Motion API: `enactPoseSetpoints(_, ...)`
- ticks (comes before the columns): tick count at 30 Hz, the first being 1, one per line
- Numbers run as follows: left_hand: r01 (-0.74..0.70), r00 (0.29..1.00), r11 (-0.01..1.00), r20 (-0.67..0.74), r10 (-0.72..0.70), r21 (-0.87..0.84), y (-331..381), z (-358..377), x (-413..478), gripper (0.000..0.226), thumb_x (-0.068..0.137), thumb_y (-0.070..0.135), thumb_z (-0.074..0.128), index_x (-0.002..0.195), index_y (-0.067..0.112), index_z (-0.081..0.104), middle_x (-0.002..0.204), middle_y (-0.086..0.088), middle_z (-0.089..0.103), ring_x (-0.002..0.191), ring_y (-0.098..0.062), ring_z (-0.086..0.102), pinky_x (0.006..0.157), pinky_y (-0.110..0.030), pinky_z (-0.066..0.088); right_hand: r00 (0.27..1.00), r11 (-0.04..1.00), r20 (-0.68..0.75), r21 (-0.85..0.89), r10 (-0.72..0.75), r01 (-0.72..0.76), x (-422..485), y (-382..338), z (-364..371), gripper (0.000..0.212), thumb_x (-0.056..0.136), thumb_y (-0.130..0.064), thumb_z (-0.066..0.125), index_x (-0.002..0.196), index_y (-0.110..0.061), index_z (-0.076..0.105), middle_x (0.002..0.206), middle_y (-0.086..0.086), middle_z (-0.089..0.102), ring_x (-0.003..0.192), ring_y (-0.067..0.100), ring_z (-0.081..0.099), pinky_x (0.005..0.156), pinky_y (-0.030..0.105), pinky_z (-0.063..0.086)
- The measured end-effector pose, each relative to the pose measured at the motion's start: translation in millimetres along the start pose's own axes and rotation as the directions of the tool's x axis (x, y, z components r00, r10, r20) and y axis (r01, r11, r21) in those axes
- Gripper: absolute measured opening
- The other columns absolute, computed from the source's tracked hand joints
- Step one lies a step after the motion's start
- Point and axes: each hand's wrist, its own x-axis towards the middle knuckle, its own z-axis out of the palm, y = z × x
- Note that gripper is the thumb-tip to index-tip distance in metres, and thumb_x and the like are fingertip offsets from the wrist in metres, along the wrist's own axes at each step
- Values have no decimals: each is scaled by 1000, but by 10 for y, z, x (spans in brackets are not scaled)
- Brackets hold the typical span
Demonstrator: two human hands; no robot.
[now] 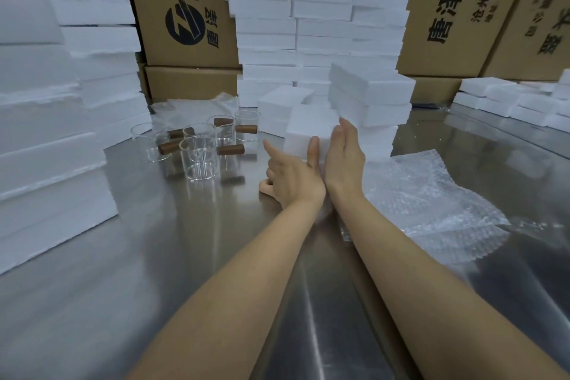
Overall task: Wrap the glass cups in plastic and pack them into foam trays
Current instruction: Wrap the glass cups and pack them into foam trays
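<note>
Foam tray, a plain white block, stands at the middle of the steel worktop, in front of the short foam stack, and both your hands are on it. Your right hand is flat, fingers straight and together, pressed against the tray's right face. Your left hand has its thumb upright against the tray's near face and its index finger pointing away to the left. Its other fingers are curled down onto the worktop, with nothing seen inside them. Your wrists nearly touch. Glass cups, about six, stand bare in a loose cluster just left of your hands. Each is clear and upright with a short brown handle sticking out sideways. Thin plastic bags lie crumpled behind the cups. Bubble wrap lies spread on the worktop to the right of your right forearm. Tall foam stacks rise behind the tray. More foam is piled high along the left edge, and low foam rows sit far right. Cardboard boxes with black print stand at the back.
</note>
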Motion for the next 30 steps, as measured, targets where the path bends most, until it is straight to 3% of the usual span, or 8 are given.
enactPoseSetpoints(3, -81, 996, 994, 35, 79, 76, -45, 12, 15, 67, 95, 53, 43, 146, 15, 21, 134, -12, 47, 126, -27, 41, 99, -39, 17, 1000, 1000, 13, -25, -14, 15, 4, 27, 18, 42, 100, -35, 39, 139, -18, 43, 137, 7, 51, 124, 20, 49, 107, 33, 37)
enactPoseSetpoints(7, -104, 994, 990, 46, 101, 95, -64, 3, 34, 47, 95, 38, 53, 132, 15, 37, 129, -9, 51, 123, -25, 45, 98, -38, 21, 999, 996, -46, -91, -28, 23, 24, 50, 12, 36, 100, -27, 40, 134, -14, 43, 137, 6, 38, 94, 3, 48, 73, -4, 29)
enactPoseSetpoints(13, -152, 988, 967, 58, 143, 203, -86, -19, 45, 42, 95, 19, 53, 132, 13, 35, 128, -8, 50, 119, -23, 49, 98, -38, 25, 989, 976, -31, -168, -142, 135, -5, 58, 10, 22, 101, -20, 36, 116, -10, 49, 124, 5, 40, 79, -29, 41, 67, -6, 30)
enactPoseSetpoints(20, -163, 984, 973, 93, 149, 163, -79, -1, 65, 41, 92, 18, 55, 129, 13, 38, 124, -9, 51, 113, -28, 54, 94, -37, 25, 986, 920, -81, -377, -143, 102, 23, 47, 28, 25, 101, -33, 34, 111, -14, 46, 115, 1, 36, 77, 18, 55, 66, 29, 37)
enactPoseSetpoints(23, -141, 964, 986, 214, 157, -88, -134, -142, 54, 46, 90, 13, 59, 131, 11, 40, 132, -9, 50, 120, -28, 51, 99, -31, 31, 980, 849, -111, -521, -166, 85, -48, -29, -28, 29, 100, -31, 36, 118, -14, 51, 124, 8, 40, 105, 28, 50, 74, 38, 43)
enactPoseSetpoints(26, -26, 957, 940, 265, 122, -339, -256, -533, 76, 53, 94, 8, 53, 142, 11, 32, 143, -7, 41, 128, -21, 44, 108, -36, 37, 902, 770, -138, -584, -408, 259, -167, -220, -84, 40, 96, -20, 45, 135, -13, 47, 135, 16, 39, 117, 30, 44, 93, 38, 39)
enactPoseSetpoints(28, -104, 967, 920, 177, 183, -378, -415, -874, 132, 35, 94, -2, 46, 126, 11, 47, 121, -8, 57, 108, -19, 57, 97, -45, 48, 793, 725, -143, -525, -592, 446, -214, -396, -59, 49, 87, -10, 49, 136, -7, 45, 133, 19, 43, 117, 31, 46, 93, 34, 37)
enactPoseSetpoints(30, -215, 953, 910, 129, 276, -353, -620, -1223, 171, 25, 92, -7, 43, 99, 14, 55, 90, -1, 64, 79, -9, 63, 81, -29, 51, 723, 654, -84, -508, -685, 561, -174, -557, 69, 54, 77, -4, 50, 131, -6, 49, 130, 19, 45, 114, 31, 47, 86, 33, 39)
